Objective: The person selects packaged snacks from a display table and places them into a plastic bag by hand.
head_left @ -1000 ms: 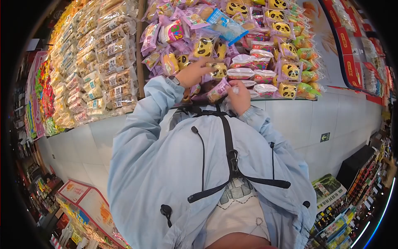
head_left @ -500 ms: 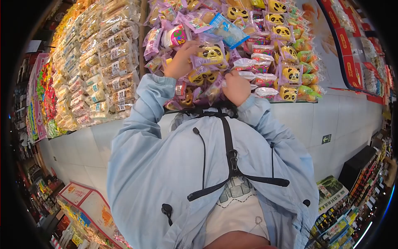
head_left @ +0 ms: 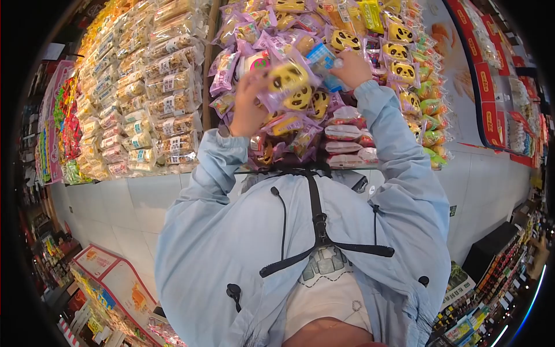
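My left hand (head_left: 250,107) is closed on the edge of a purple-edged panda snack packet (head_left: 287,77), slightly smeared by motion, above the heap. Other panda packets (head_left: 298,98) lie right below it. Over to the right, my right hand (head_left: 351,69) has its fingers closed on a blue snack packet (head_left: 321,58), which rests among the purple packets. Its fingertips are partly hidden behind the hand. White and pink packets (head_left: 342,130) lie below my right forearm.
Rows of clear-wrapped snack bars (head_left: 173,104) fill the display at left, behind a divider (head_left: 211,69). Panda packets (head_left: 400,52) line the right side, with a red-trimmed shelf (head_left: 487,75) beyond. A boxed display (head_left: 115,277) stands at lower left on the tiled floor.
My right hand has moved up and right from the lower packets to the blue packet. My left hand has raised the panda packet a little. The view has shifted slightly.
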Motion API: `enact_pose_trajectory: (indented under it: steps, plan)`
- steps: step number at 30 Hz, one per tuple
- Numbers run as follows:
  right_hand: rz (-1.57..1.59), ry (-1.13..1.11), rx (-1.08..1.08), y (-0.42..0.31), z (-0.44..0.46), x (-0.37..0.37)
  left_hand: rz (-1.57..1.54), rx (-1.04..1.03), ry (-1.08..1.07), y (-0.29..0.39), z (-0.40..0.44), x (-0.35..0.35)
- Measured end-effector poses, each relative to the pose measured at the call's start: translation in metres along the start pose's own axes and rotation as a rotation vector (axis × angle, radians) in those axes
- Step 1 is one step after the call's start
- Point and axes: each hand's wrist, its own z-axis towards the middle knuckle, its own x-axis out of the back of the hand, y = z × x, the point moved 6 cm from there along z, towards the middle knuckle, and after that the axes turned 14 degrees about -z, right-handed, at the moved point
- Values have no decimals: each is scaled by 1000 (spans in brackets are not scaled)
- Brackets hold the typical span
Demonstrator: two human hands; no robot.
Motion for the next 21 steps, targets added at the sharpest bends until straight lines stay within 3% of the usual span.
enact_pose_trajectory:
  steps: [2,3,6,7,10,11,14,17,20,21]
  plan:
    - [25,31,44,5,8,-4,156,-2,125,-8,25,16]
    - [36,49,63,6,10,1,116,107,180,-23,32,22]
    - [246,113,9,31,23,27,176,101,294,-42,50,24]
    - [501,107,-45,46,35,29,75,148,292,-49,57,19]
    - [875,77,-191,61,68,42,223,10,156,-55,84,-6]
    - [870,141,-196,57,78,49,151,18,149,-67,90,-15]
    - [653,418,-220,42,112,62,399,28,21,-85,107,-38]
    - [576,489,-153,35,148,36,439,-1,-19,-82,109,-35]
    - [402,426,-240,24,152,29,453,32,9,-60,100,-16]
    - [396,503,-250,20,145,32,499,57,15,-55,90,-9]
